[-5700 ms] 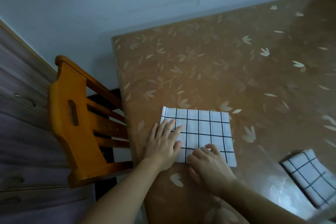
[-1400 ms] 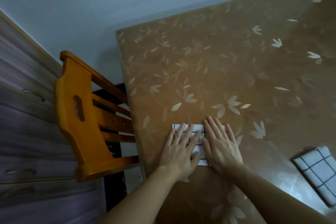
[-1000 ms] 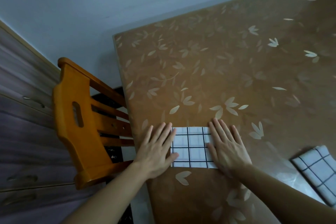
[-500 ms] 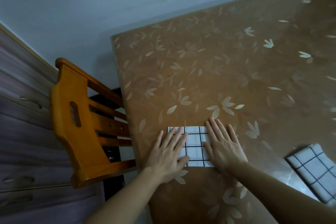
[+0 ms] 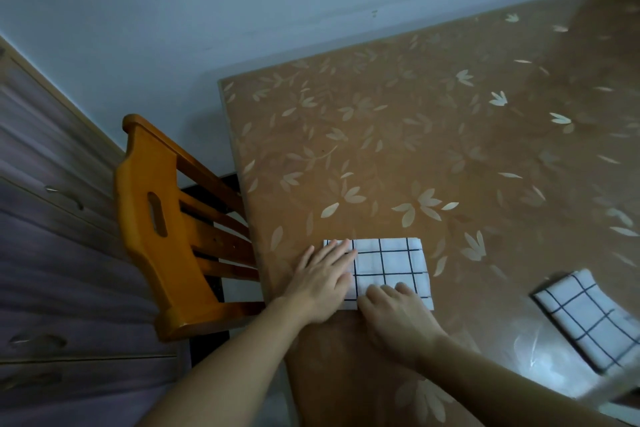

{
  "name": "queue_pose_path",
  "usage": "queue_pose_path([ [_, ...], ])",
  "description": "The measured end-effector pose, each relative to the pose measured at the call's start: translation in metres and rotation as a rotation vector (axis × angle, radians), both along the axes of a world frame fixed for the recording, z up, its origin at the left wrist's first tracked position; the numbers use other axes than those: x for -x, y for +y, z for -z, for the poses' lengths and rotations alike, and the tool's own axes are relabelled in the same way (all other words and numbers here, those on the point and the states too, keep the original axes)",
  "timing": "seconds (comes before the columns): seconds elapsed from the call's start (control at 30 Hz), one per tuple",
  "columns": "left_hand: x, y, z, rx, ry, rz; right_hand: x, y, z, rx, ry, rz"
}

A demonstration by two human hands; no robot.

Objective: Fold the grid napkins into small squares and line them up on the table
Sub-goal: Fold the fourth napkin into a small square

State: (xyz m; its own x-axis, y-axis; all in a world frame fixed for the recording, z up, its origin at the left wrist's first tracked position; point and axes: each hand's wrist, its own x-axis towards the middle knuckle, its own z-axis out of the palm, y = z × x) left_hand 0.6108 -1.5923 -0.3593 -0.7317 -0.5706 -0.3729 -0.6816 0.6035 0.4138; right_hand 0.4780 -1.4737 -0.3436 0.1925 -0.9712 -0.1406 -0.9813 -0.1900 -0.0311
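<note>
Napkin (image 5: 388,265) in black grid lay folded near the desk's (image 5: 398,135) left edge, close to me. I saw my left hand (image 5: 323,282) pressing flat, fingers straight, on its left part, while my right hand (image 5: 398,317) curled its fingers on the near edge. A second folded napkin (image 5: 588,319) sat well apart, toward the right edge. An orange chair (image 5: 162,229) stood beside the desk.
</note>
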Motion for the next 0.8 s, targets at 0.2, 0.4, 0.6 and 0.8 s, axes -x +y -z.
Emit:
queue_pose_path([
  [0.2, 0.003, 0.006, -0.013, -0.070, 0.077, -0.117, -0.023, -0.023, -0.014, -0.166, 0.022, 0.176],
  [0.4, -0.029, 0.025, -0.016, 0.069, 0.197, -0.103, 0.002, 0.012, -0.023, -0.166, -0.122, 0.220],
  [0.6, -0.035, 0.037, -0.032, 0.008, 0.108, 0.255, 0.036, 0.053, -0.031, 0.007, -0.391, 0.418],
  [0.8, -0.017, 0.051, -0.024, 0.165, 0.181, 0.322, 0.042, 0.073, -0.034, 0.024, -0.629, 0.629],
])
